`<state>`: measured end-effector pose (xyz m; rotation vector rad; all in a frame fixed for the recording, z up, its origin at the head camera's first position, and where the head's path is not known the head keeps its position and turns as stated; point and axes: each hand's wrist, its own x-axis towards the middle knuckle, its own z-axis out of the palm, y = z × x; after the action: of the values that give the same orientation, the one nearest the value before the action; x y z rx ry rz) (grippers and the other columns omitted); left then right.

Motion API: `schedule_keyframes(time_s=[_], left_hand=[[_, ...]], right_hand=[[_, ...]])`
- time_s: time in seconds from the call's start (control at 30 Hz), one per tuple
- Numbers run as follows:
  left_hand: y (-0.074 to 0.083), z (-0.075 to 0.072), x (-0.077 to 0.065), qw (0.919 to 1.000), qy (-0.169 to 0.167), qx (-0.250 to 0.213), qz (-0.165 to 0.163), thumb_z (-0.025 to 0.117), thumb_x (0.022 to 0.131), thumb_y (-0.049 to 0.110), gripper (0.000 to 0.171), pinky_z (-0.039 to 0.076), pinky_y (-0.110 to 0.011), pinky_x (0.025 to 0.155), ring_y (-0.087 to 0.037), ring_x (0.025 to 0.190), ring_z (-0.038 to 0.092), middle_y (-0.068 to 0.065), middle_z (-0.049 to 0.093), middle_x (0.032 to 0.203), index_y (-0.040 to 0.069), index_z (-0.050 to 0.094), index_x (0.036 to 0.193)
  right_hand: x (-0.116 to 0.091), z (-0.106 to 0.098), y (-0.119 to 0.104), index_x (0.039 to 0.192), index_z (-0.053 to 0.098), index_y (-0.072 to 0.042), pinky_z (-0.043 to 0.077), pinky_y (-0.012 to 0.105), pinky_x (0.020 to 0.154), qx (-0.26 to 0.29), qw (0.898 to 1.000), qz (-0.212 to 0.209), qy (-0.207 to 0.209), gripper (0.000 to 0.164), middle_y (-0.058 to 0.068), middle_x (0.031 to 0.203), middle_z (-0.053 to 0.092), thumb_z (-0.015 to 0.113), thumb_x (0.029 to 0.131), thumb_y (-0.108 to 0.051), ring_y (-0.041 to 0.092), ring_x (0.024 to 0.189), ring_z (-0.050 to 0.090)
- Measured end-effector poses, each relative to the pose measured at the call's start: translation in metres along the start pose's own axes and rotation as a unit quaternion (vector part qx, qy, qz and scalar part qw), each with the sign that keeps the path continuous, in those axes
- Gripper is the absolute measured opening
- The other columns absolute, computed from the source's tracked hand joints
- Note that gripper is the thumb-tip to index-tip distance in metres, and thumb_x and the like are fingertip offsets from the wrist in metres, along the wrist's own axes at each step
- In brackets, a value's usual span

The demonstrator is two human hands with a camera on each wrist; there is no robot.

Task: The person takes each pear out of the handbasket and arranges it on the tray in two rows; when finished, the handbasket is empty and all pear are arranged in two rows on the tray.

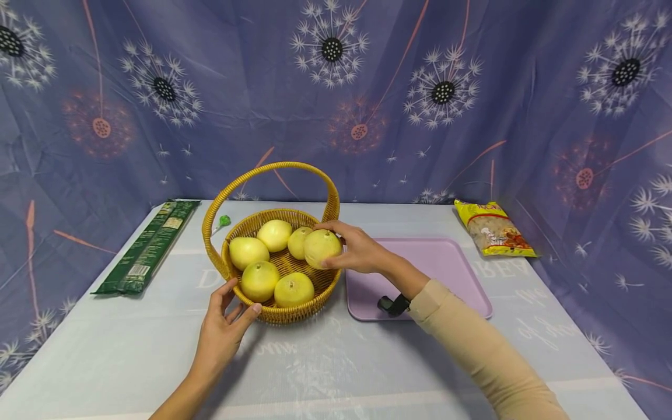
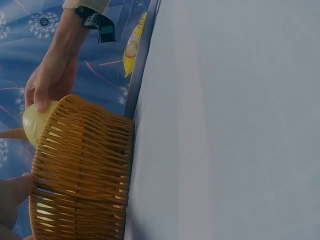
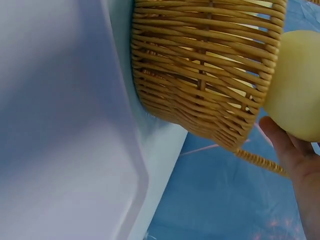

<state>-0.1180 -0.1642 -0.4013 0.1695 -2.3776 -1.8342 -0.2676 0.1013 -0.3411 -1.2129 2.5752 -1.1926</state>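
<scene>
My right hand (image 1: pixel 359 248) grips a round yellow-green fruit (image 1: pixel 322 249) at the right side of the wicker basket (image 1: pixel 294 315), thumb below and fingers over its top. The right wrist view shows this fruit (image 3: pixel 297 85) above the basket's rim. Several more yellow-green fruits (image 1: pixel 259 281) lie inside the basket, whose tall arched handle (image 1: pixel 273 166) stands upright. At the basket's front left, my left hand (image 1: pixel 223 326) holds the rim, with the thumb on the front edge and the fingers on the left side.
A lilac tray (image 1: pixel 462 280) lies right of the basket, under my right forearm. Farther right is a yellow snack bag (image 1: pixel 493 229). On the left lie a long green packet (image 1: pixel 149 248) and a small green-wrapped lollipop (image 1: pixel 224 220). A patterned purple curtain (image 1: pixel 252 87) borders the table.
</scene>
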Motion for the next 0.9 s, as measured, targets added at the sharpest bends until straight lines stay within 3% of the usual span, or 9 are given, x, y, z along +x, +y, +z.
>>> schedule_keyframes(time_s=[0.27, 0.53, 0.73, 0.83, 0.9], left_hand=[[0.0, 0.001, 0.0, 0.9999, 0.005, 0.009, 0.0, 0.069, 0.087, 0.026, 0.077, 0.039, -0.027, 0.106, -0.031, 0.142, 0.028, -0.017, 0.021, 0.155, 0.01, 0.023, 0.147], [-0.001, 0.0, 0.0, 0.9999, 0.006, 0.008, 0.008, 0.069, 0.087, 0.024, 0.078, 0.037, -0.034, 0.107, -0.031, 0.142, 0.028, -0.017, 0.02, 0.155, 0.01, 0.022, 0.148], [-0.001, 0.0, -0.001, 0.9997, 0.008, 0.022, 0.011, 0.069, 0.087, 0.028, 0.077, 0.042, -0.019, 0.103, -0.032, 0.141, 0.03, -0.017, 0.023, 0.154, 0.01, 0.024, 0.147], [-0.001, 0.001, -0.001, 0.9996, 0.007, 0.026, 0.01, 0.068, 0.087, 0.03, 0.077, 0.044, -0.023, 0.102, -0.035, 0.14, 0.032, -0.019, 0.022, 0.154, 0.01, 0.023, 0.147], [-0.001, 0.001, -0.002, 0.9996, 0.006, 0.024, 0.01, 0.068, 0.087, 0.03, 0.077, 0.042, -0.031, 0.103, -0.036, 0.139, 0.032, -0.02, 0.022, 0.154, 0.01, 0.023, 0.147]], right_hand=[[-0.008, -0.008, 0.0, 0.136, 0.048, -0.016, 0.053, 0.035, 0.091, 0.027, 0.999, -0.022, 0.014, 0.069, 0.002, 0.131, 0.055, 0.08, 0.076, -0.022, 0.017, 0.114, 0.055], [-0.017, -0.019, 0.003, 0.138, 0.047, -0.013, 0.052, 0.034, 0.089, 0.035, 0.999, -0.032, 0.024, 0.07, 0.004, 0.133, 0.053, 0.08, 0.076, -0.018, 0.019, 0.113, 0.055], [-0.025, -0.025, 0.006, 0.136, 0.048, -0.01, 0.053, 0.033, 0.091, 0.054, 0.997, -0.032, 0.036, 0.069, 0.006, 0.134, 0.052, 0.08, 0.075, -0.014, 0.019, 0.113, 0.055], [-0.029, -0.028, 0.008, 0.135, 0.049, -0.009, 0.053, 0.031, 0.092, 0.06, 0.997, -0.022, 0.046, 0.07, 0.005, 0.134, 0.052, 0.082, 0.073, -0.014, 0.019, 0.112, 0.056], [-0.031, -0.031, 0.009, 0.135, 0.049, -0.009, 0.053, 0.031, 0.092, 0.06, 0.997, -0.016, 0.052, 0.07, 0.005, 0.135, 0.052, 0.082, 0.073, -0.014, 0.019, 0.111, 0.056]])
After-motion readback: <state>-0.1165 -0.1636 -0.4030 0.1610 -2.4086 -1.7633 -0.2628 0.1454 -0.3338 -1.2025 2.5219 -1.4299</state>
